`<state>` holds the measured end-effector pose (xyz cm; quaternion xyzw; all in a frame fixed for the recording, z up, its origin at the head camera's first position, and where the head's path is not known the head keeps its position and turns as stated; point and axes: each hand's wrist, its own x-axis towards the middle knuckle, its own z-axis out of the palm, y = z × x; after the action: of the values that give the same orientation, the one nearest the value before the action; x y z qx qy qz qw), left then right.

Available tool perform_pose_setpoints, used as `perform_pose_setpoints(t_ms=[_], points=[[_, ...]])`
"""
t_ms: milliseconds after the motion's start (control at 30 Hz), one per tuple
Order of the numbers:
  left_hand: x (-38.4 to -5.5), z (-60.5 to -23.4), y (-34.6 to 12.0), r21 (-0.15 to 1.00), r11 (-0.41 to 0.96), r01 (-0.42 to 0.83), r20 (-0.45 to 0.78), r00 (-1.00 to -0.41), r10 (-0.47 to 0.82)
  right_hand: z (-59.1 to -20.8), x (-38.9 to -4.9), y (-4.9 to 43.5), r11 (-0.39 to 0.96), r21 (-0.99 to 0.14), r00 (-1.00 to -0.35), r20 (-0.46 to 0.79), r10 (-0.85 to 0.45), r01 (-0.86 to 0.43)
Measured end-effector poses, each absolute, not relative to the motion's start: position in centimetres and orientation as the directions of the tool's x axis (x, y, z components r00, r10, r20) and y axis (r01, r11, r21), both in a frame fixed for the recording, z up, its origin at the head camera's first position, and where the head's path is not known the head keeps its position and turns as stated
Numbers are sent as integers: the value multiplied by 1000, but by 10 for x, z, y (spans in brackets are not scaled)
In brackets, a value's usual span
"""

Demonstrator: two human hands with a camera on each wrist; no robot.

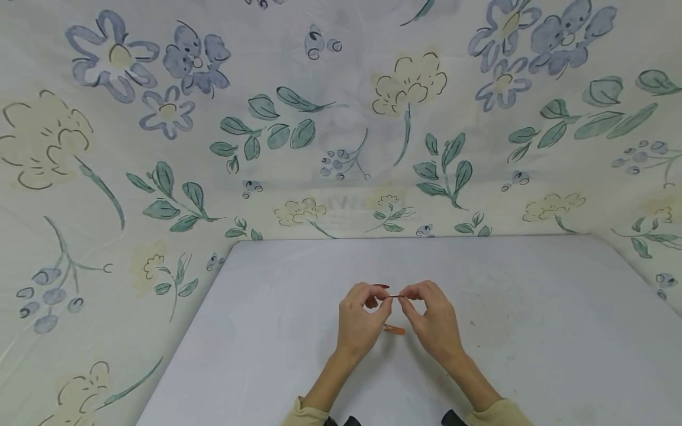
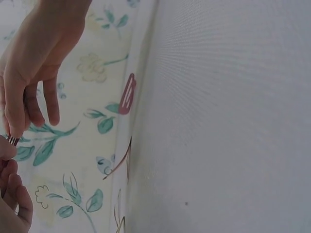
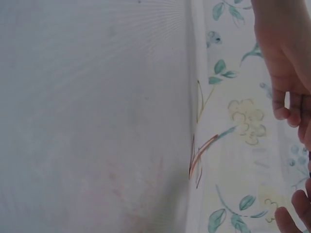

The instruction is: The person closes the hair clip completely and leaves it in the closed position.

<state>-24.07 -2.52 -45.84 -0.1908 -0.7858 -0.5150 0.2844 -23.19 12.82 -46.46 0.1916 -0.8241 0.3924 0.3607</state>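
- Sleeves (image 1: 306, 414), pair, beige: nearest me, ending at my forearms; small black pieces (image 1: 453, 418) between them, cut by the lower edge, kind unclear.
- Left hand (image 1: 358, 324), mine: thumb and forefinger pinched the left end of a slim, dark hair clip (image 1: 395, 296), raised before me.
- Right hand (image 1: 438, 324), mine: thumb and forefinger pinched the same clip's right end, the tips near my left ones, a short stretch of clip bare between.
- Orange hair clip (image 1: 395, 330), one: lay on the table between my hands, nearer me than the held clip.
- Dark red piece (image 1: 371, 303), partly hidden: showed through the loop of my left thumb and forefinger.
- Red hair clip (image 1: 381, 286), one: lay just beyond my left fingertips.
- White tabletop (image 1: 277, 307): beneath all these, with faint reddish specks (image 1: 472, 323) beyond my right hand.
- Floral cloth (image 1: 351, 71), farthest: pale ground, blue and cream blooms, green leaves; hung behind the table and along its sides.
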Motion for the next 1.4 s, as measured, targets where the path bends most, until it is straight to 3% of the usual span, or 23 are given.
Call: perform_pose_setpoints(t_ms=[333, 1100, 1400], points=[[-240, -457, -23, 689, 401, 604, 659, -752, 1, -465, -232, 126, 606, -534, -683, 730, -21, -590], [-240, -458, -28, 733, 352, 583, 615, -788, 25, -462, -231, 127, 549, -628, -761, 648, -25, -552], [-241, -457, -30, 744, 333, 579, 601, -798, 44, -461, -230, 127, 487, -714, -825, 565, -24, -503]])
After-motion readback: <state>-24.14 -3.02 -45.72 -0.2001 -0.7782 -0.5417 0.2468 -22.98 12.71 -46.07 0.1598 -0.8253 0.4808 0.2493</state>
